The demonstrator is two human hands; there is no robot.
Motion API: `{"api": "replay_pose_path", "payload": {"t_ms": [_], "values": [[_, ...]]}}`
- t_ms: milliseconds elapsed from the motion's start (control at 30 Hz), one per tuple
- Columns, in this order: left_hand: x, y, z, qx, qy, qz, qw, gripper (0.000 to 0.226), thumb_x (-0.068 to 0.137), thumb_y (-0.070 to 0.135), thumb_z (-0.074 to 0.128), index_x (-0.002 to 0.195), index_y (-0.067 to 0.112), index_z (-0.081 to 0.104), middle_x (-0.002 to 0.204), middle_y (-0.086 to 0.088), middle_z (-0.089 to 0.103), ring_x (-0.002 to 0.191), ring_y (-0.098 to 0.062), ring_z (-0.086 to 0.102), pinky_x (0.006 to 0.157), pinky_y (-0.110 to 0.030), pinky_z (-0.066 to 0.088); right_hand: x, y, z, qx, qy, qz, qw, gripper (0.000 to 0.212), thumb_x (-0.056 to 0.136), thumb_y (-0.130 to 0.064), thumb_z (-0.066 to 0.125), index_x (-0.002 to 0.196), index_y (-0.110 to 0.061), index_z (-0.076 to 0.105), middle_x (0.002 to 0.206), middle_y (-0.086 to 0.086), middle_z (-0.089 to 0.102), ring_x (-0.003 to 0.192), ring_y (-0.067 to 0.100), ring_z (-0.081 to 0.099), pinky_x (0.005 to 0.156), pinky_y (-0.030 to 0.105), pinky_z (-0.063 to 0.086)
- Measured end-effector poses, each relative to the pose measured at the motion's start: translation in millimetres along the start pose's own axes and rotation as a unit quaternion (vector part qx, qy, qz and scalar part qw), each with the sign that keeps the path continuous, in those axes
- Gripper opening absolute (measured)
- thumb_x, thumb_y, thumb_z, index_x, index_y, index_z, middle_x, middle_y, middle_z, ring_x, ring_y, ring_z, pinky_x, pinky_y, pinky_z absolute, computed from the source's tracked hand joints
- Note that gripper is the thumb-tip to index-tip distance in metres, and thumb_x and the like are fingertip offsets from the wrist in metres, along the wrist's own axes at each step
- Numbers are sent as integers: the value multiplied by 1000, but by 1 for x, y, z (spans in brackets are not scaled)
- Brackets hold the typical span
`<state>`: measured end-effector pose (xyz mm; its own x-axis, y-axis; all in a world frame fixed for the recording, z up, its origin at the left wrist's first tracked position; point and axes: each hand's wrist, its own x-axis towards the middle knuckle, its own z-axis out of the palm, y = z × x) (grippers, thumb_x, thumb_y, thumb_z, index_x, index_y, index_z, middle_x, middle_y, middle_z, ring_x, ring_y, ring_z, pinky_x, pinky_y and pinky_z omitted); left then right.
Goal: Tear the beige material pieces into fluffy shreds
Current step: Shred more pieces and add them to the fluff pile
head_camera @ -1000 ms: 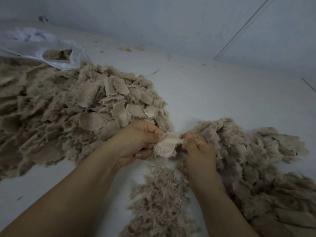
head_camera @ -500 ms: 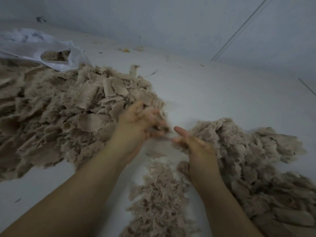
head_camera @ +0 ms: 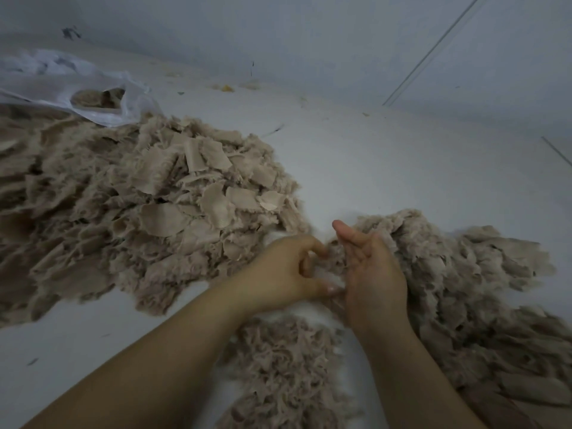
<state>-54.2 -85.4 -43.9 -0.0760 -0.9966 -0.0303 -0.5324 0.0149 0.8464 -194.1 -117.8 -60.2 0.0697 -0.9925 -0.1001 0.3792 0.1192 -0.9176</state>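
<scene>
While the two bare hands meet low in the middle of the head view, the pale grey-white surface (head_camera: 387,168) around them carries three heaps of beige material. The left hand (head_camera: 288,270) is curled, its thumb and fingers bent toward each other beside a wisp of beige fluff (head_camera: 325,267) that lies between the two hands; the motion blur there makes it impossible to tell whether the fingers actually pinch that wisp or only close near it. The right hand (head_camera: 371,270) stands on edge, palm turned toward the left hand, with its fingers straight and pointing away from the camera, touching the near side of the fluff. Both forearms reach in from the bottom edge.

To the left spreads the large heap of flat beige material pieces with frayed edges (head_camera: 139,205), the biggest pile, with woven squares lying on its top. To the right, just behind the right hand, lies a long heap of ragged beige pieces (head_camera: 464,289) that runs to the lower right corner. Directly below the hands sits a smaller mound of fine fluffy beige shreds (head_camera: 288,373), partly covered by the left forearm.

At the upper left a crumpled translucent white plastic bag (head_camera: 102,97) rests against the large heap, with some beige material showing through its opening. A grey-blue wall (head_camera: 309,35) rises behind the surface.
</scene>
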Motion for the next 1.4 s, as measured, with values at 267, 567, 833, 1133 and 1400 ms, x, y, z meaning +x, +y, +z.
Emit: {"api": "replay_pose_path", "payload": {"t_ms": [267, 567, 833, 1133, 1400], "values": [[5, -8, 6, -192, 122, 6, 974, 20, 94, 2, 58, 76, 8, 54, 55, -6, 58, 43, -13, 55, 38, -22, 38, 5, 5, -4, -86, 17, -18, 996, 28, 102, -26, 54, 94, -22, 81, 115, 1, 74, 112, 15, 66, 96, 36, 52], [2, -15, 0, -344, 134, 10, 929, 10, 96, 1, 54, 89, 6, 59, 55, -12, 59, 39, -21, 49, 40, -24, 39, -3, 6, 1, -183, -129, -83, 971, 28, 101, -15, 58, 84, 4, 70, 80, 25, 71, 80, 44, 68, 77, 52, 58], [-6, -10, -4, -305, 81, 9, 949, 11, 89, 13, 68, 86, 5, 61, 66, -19, 57, 45, -22, 51, 41, -24, 41, -5, 4, 2, -221, -109, -67, 967, 19, 96, -17, 66, 82, -7, 75, 75, 15, 74, 73, 34, 72, 64, 43, 59], [-11, -8, -7, -294, 21, -3, 956, 34, 95, 13, 60, 61, 8, 62, 47, -12, 50, 39, -16, 40, 42, -20, 36, -3, 7, 4, -202, -14, -77, 976, 36, 99, -25, 60, 72, -3, 68, 64, 11, 68, 56, 13, 60, 53, 26, 49], [-15, -21, -33, -246, -75, -19, 966, 15, 88, -1, 65, 76, 8, 66, 51, -10, 57, 39, -14, 48, 43, -20, 40, -7, 4, 4, -157, 8, -62, 986, 43, 99, -31, 59, 68, -7, 74, 72, 24, 71, 61, 26, 65, 56, 29, 52]]}}
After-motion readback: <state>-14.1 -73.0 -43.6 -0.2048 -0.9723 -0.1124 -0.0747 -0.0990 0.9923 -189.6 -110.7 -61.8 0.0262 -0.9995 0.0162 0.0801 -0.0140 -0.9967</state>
